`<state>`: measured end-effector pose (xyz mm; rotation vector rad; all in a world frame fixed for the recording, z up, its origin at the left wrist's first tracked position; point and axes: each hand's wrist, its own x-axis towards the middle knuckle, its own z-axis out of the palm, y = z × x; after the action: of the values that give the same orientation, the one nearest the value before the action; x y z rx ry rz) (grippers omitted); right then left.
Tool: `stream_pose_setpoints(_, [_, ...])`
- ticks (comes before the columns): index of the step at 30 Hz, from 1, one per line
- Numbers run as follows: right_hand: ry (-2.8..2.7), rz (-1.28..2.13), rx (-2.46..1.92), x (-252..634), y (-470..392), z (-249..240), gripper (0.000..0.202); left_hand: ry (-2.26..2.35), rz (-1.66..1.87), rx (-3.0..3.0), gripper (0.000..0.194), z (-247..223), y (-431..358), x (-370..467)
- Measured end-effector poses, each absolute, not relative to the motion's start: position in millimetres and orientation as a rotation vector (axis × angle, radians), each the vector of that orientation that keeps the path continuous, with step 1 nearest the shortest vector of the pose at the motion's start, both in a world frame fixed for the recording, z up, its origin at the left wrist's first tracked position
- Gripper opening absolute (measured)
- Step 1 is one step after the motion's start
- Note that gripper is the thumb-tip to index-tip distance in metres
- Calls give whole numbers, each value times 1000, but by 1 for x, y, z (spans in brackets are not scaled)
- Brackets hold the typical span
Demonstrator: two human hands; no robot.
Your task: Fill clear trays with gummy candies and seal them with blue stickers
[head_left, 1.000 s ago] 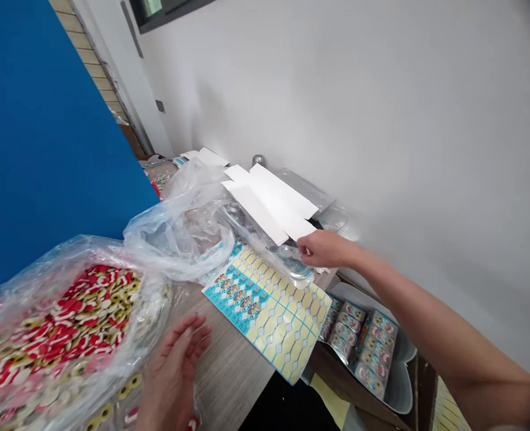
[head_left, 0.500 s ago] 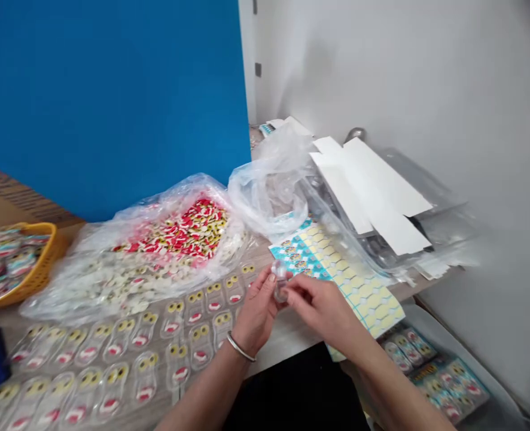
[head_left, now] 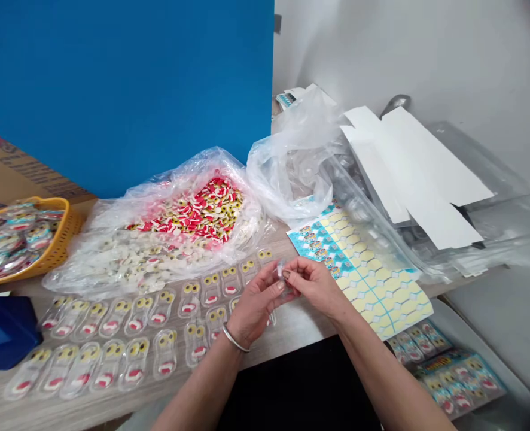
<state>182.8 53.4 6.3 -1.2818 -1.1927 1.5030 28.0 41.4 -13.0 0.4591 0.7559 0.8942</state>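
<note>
- Left of your left fingers [head_left: 265, 276]: clear trays [head_left: 134, 360] in rows, holding yellow and red pieces.
- Your left fingers: closed on a small clear plastic piece [head_left: 282, 271], partly hidden.
- Your right fingers [head_left: 297, 280]: pinching it too. Apparent step: two-handed handling; next move likely calls for steady left support.
- Right of them: printed sheet [head_left: 372, 287].

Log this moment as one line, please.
Hands: left hand and right hand pinching a clear plastic piece | Things: filled clear trays at left, printed sheet at right | Rest: yellow basket, bag of small pieces
</note>
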Motion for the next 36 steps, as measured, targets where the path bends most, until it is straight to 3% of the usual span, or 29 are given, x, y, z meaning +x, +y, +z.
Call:
stream_pose_setpoints(15, [-1054, 1372, -1521, 199, 56, -15, 14, 968, 925, 419, 52, -18, 45, 26])
stream_pose_setpoints(21, [-1044, 1180, -1622, 230, 84, -17, 20, 1008, 918, 414, 55, -18, 50, 23])
stream_pose_setpoints(26, [-1303, 785, -1789, 231, 89, -14, 26, 998, 902, 431, 60, -17, 49, 31])
stream_pose_setpoints(31, [-1412, 1394, -1340, 202, 56, -7, 19, 943, 901, 477, 61, -15, 49, 36])
stream_pose_setpoints(36, [-1285, 1481, -1266, 198, 48, -8, 18, 887, 862, 465, 58, -12, 50, 35])
